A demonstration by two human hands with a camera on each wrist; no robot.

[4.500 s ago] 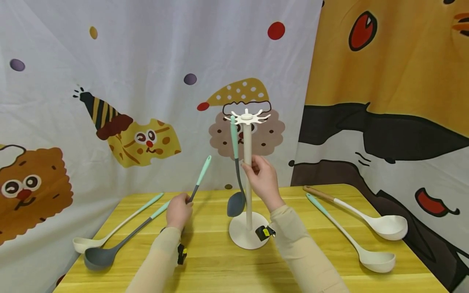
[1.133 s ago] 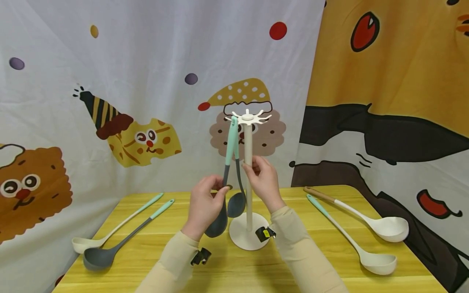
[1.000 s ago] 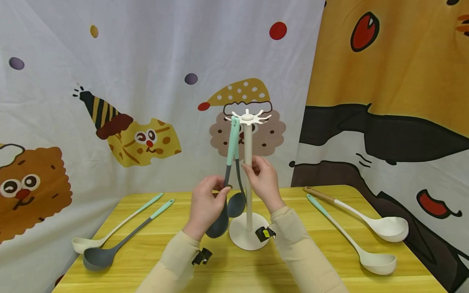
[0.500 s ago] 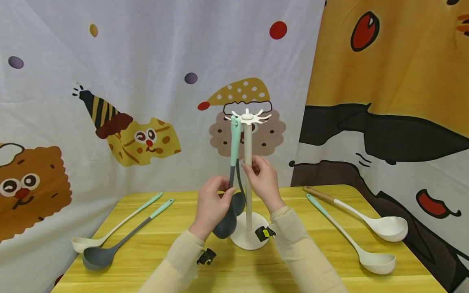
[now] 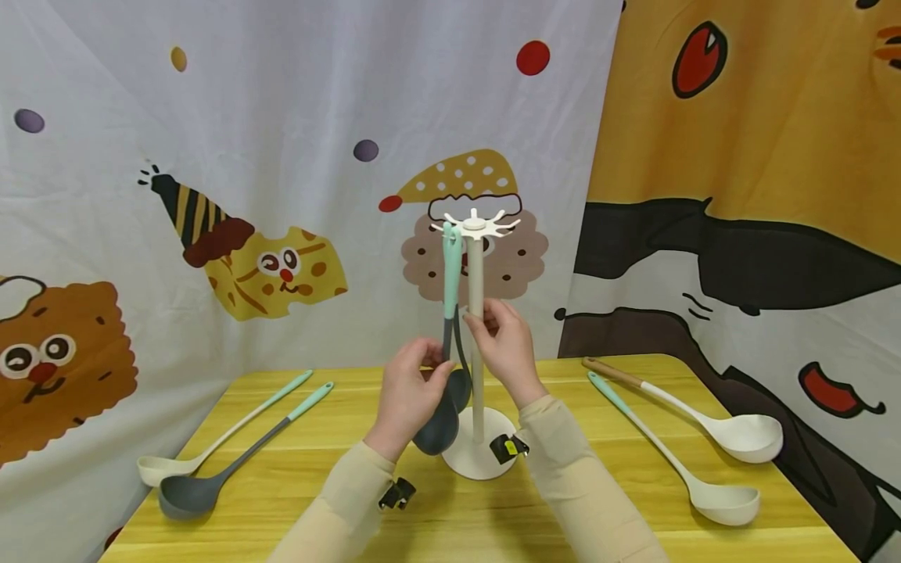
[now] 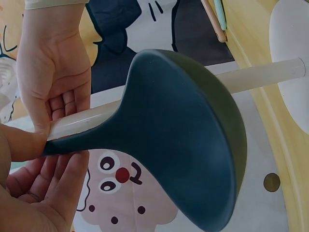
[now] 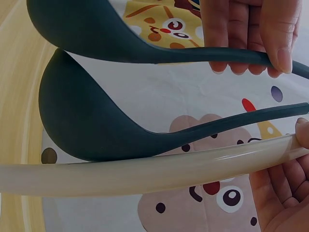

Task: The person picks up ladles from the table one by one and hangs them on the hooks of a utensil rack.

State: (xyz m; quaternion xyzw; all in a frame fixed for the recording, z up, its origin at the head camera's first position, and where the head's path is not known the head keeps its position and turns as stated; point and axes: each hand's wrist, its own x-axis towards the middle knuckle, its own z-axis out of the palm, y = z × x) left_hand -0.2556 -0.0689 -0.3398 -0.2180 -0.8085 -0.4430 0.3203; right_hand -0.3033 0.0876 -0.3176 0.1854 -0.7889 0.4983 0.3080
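In the head view a white rack [image 5: 476, 274] with a round base and a crown of hooks stands mid-table. My right hand [image 5: 505, 348] holds its pole between thumb and fingers. From a left hook hangs one dark ladle [image 5: 461, 389] with a mint handle, its bowl against the pole in the right wrist view. My left hand [image 5: 408, 395] pinches the grey shaft of a second dark ladle [image 5: 438, 430] above its bowl. This ladle is nearly upright, its mint handle tip at the hooks; whether it is hooked, I cannot tell. Its bowl fills much of the left wrist view.
At the table's left lie a cream ladle [image 5: 165, 469] and a dark ladle [image 5: 190, 496], both mint-handled. On the right lie a white ladle with a brown handle [image 5: 749, 438] and a cream one with a mint handle [image 5: 725, 502]. A printed curtain [image 5: 296, 117] hangs behind.
My left hand has carried the second ladle from the left to the rack, bringing its handle tip to the hooks, then swung its bowl rightward. The right hand has kept its place on the pole.
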